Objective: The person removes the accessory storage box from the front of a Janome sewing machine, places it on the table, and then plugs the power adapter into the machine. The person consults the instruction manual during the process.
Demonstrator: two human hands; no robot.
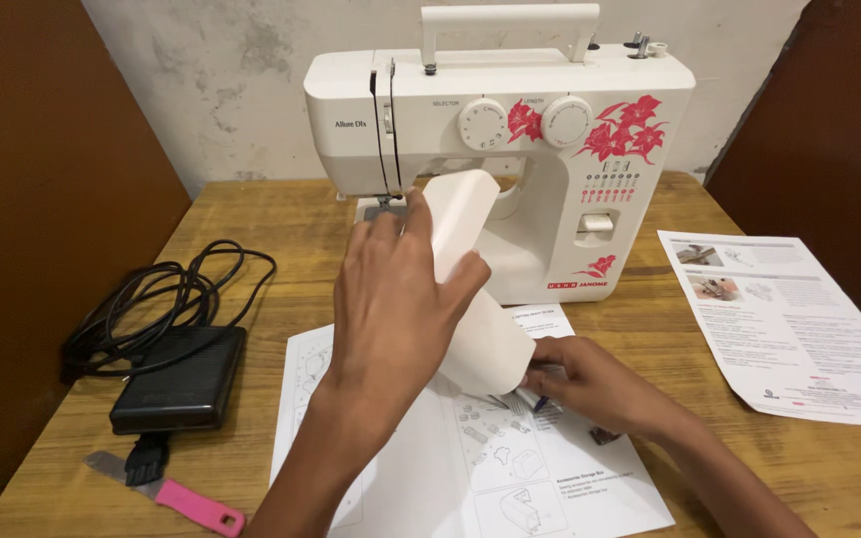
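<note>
The left hand (391,299) pinched the white panel (470,289) near the sewing machine (550,149); the right hand (580,379) gripped its near edge. Steady, even support looked wisest.

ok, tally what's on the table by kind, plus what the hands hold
Sewing machine: 1
Foot pedal with black cord: 1
Printed paper sheets: 2
Pink-handled brush: 1
Curved white panel, held by left hand and right hand: 1
Total: 6
</note>
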